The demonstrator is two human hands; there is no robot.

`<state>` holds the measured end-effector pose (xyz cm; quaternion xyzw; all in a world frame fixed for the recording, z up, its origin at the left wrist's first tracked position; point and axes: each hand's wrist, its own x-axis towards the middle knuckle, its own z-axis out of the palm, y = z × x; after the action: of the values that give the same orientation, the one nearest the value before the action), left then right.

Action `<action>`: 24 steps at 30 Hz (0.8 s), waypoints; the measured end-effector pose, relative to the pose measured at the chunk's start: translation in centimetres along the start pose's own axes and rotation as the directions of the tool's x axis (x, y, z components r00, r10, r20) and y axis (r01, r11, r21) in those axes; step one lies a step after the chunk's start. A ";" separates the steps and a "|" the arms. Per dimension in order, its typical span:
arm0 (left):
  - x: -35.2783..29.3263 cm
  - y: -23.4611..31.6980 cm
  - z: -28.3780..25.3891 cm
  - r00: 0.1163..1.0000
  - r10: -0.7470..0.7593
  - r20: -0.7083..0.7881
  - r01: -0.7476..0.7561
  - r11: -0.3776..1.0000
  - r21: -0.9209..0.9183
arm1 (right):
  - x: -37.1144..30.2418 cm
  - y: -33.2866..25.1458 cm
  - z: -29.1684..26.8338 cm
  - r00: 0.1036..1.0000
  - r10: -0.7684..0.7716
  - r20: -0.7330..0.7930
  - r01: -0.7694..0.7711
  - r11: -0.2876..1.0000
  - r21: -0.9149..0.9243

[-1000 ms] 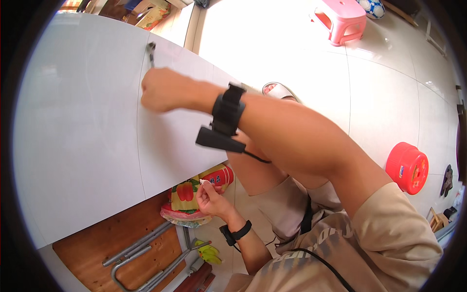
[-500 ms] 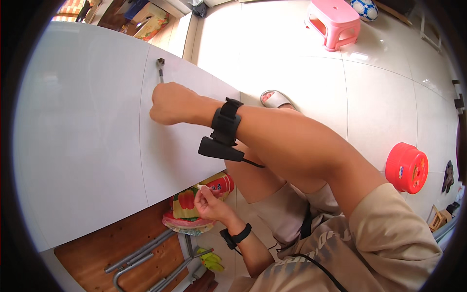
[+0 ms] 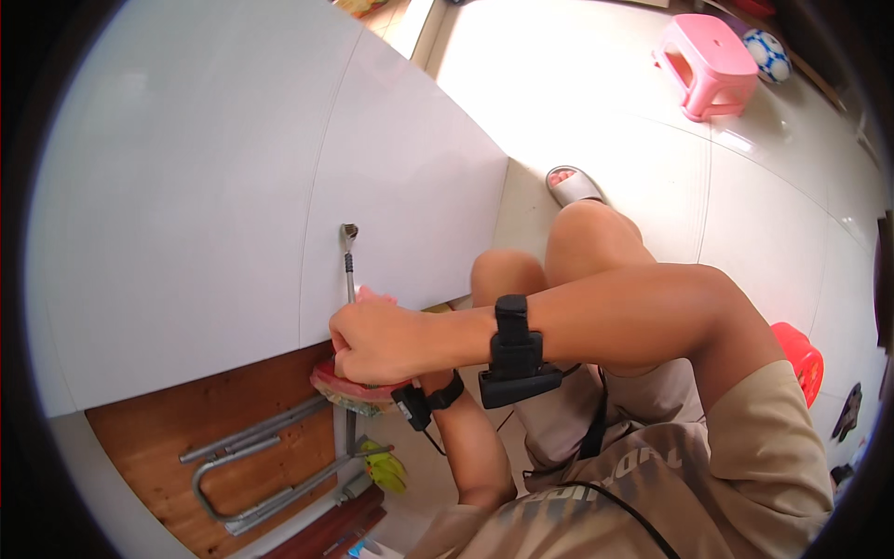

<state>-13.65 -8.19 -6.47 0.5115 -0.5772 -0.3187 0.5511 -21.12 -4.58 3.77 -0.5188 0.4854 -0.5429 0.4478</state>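
My right hand [image 3: 386,343] is closed in a fist around a slim metal rod [image 3: 350,282] with a dark ribbed band and a shiny rounded head. The rod stands out past my fist, against the white panel; its exact kind is unclear. Mostly hidden behind that fist is my left hand [image 3: 377,296]. Only some of its fingertips show, close to the rod, with a tiny pale bit at their tips. Below the right fist sits a red and clear plastic package [image 3: 358,391], partly covered.
A large white panel [image 3: 205,205] fills the left. Under it are a brown wooden board [image 3: 140,447] and grey metal tubes [image 3: 251,438], with yellow-green gloves [image 3: 384,469] beside them. A pink stool [image 3: 712,56], a ball [image 3: 768,56] and a red stool [image 3: 801,363] stand on the tiled floor.
My right hand has come down toward me with the rod, now overlapping my left hand. The left hand has moved up behind it. The view has shifted, so surroundings sit differently.
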 end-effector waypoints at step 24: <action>-2.5 -3.3 -8.1 0.907 -0.405 0.113 0.381 0.906 0.185 | -4.4 -5.1 -0.4 0.936 -0.011 0.352 0.036 0.997 -0.064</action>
<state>-5.39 -5.11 -8.81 0.6344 -0.5249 -0.4136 0.3884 -21.16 0.46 8.24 -0.6284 0.4101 -0.4297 0.5022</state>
